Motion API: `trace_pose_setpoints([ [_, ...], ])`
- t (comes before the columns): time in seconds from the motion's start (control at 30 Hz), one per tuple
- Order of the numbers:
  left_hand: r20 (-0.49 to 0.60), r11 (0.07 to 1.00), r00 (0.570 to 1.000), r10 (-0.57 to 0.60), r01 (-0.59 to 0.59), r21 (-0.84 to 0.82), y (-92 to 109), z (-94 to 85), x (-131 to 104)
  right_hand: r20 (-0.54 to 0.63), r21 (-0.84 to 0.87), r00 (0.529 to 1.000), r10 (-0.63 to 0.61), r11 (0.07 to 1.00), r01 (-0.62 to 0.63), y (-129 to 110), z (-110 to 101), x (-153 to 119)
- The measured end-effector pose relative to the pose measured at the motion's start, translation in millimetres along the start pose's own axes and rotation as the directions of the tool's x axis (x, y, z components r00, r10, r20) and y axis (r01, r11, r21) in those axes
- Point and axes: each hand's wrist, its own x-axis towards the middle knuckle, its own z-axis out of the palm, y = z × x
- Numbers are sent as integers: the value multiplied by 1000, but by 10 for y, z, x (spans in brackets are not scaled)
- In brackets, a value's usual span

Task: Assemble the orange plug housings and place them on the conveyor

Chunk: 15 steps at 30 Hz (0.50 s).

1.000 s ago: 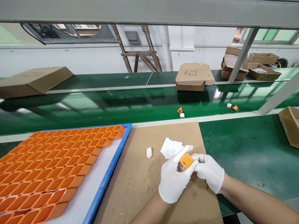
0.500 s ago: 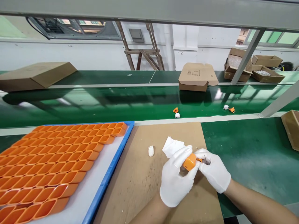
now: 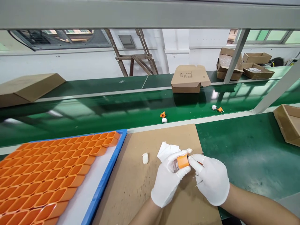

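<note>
My left hand (image 3: 165,179), in a white glove, grips an orange plastic housing (image 3: 183,161) between thumb and fingers, its open end facing right. My right hand (image 3: 211,178), also gloved, is closed close against that end. A sliver of an orange plug piece (image 3: 200,163) shows between its fingers, and thin metal prongs stick out below them; most of the piece is hidden. Just behind my hands lies crumpled white paper (image 3: 167,150) on a cardboard sheet (image 3: 131,184). Left of the paper is a small white piece (image 3: 145,158).
On the left, a blue-edged tray (image 3: 110,170) carries rows of orange housings (image 3: 58,168). Small orange and white parts (image 3: 162,115) lie on the green belt (image 3: 131,109). Cardboard boxes (image 3: 187,78) stand behind; another box (image 3: 288,123) is at right. A metal post (image 3: 236,56) rises there.
The view has shifted a little. The housing has turned in my left hand, its open end now towards the right hand. My right hand has rolled over, hiding more of the plug piece.
</note>
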Motion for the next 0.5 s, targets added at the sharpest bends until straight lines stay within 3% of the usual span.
trace_pose_setpoints([
  [0.13,-48,992,995,87,-82,98,-1,-40,46,1,9,1000,21,1000,-22,15,-6,-1],
  [0.23,-55,996,997,51,-47,70,-26,-49,65,-14,81,999,37,996,-36,2,6,-23],
  [0.33,-52,999,998,42,-40,35,-28,-55,80,3,276,994,108,955,-105,-6,-23,-24],
  [0.43,-50,999,998,38,-38,-8,-14,-59,83,34,513,979,202,837,-190,12,-83,-5],
  [0.5,-46,999,999,25,-26,-40,-15,-61,73,4,588,976,219,789,-179,33,-109,3],
])
